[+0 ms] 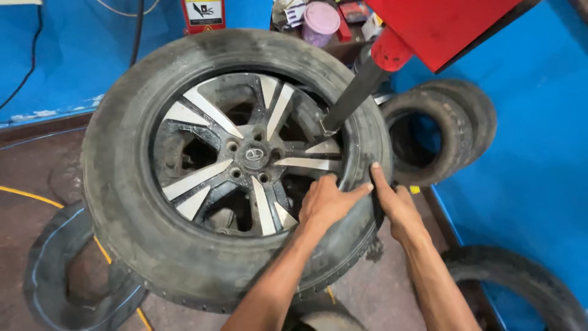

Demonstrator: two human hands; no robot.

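A car wheel lies flat under me: a worn black tyre [122, 202] around a black and silver alloy rim [245, 153]. My left hand [331, 202] presses flat on the tyre's sidewall at the right side, fingers pointing toward the rim edge. My right hand [392, 202] rests beside it on the tyre's outer shoulder, index finger stretched up along the tread. Neither hand holds anything. A dark metal bar [352, 98] from a red machine arm [441, 27] comes down to the rim edge just above my hands.
Spare tyres lean against the blue wall at the right [441, 129] and lie at the lower right [520, 282]. A black inner tube [49, 276] lies on the floor at the lower left. Cluttered items, including a purple lid [320, 18], sit behind the wheel.
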